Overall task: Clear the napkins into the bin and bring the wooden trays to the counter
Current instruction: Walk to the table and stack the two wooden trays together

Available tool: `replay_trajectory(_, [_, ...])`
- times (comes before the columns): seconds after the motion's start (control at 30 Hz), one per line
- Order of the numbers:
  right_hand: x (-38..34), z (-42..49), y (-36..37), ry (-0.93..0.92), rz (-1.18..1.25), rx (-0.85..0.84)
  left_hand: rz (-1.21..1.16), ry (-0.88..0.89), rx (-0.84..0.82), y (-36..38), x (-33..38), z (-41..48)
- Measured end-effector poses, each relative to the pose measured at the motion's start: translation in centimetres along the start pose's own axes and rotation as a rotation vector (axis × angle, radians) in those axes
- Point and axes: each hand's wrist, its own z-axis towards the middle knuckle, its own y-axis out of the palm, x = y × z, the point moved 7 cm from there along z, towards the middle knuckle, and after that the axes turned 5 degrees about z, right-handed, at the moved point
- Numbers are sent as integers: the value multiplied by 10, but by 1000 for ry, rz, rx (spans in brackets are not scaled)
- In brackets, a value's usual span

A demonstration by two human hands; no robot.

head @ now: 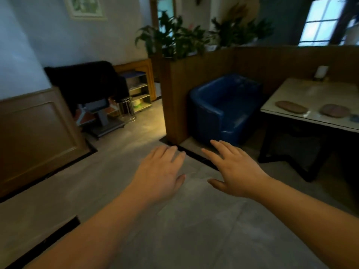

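Two oval wooden trays lie on a pale table (287,94) at the right: one wooden tray (291,107) nearer the front corner, a second wooden tray (334,110) further right. Both hands are stretched out palm down over the grey floor, well short of the table. My left hand (161,171) is empty with fingers loosely together. My right hand (235,169) is empty with fingers spread. No napkins or bin are visible.
A blue armchair (223,107) stands between a wooden partition (174,98) topped with plants (180,37) and the table. At the left are a black chair (91,86), a shelf unit (138,90) and a wood-panelled wall (37,129). A small blue item (355,118) sits at the table edge.
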Motion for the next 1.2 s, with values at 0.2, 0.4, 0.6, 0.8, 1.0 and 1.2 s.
replay_trajectory(0.2, [140,-44,-15,235,3,32,-26,154,59,-1,107,120])
replay_trajectory(0.4, [308,-89,-28,421,13,27,-7,321,70,19,216,247])
replay_trajectory(0.6, [446,-107,-36,558,22,32,-43,366,116,27,279,363])
replay_trajectory(0.8, [553,-83,-25,658,27,17,-83,418,159,52,322,463])
replay_trajectory(1.0, [642,-26,5,760,55,1,-118,470,173,107,335,583])
replay_trajectory(1.2, [725,26,26,917,111,-12,-217,523,90,162,338,702])
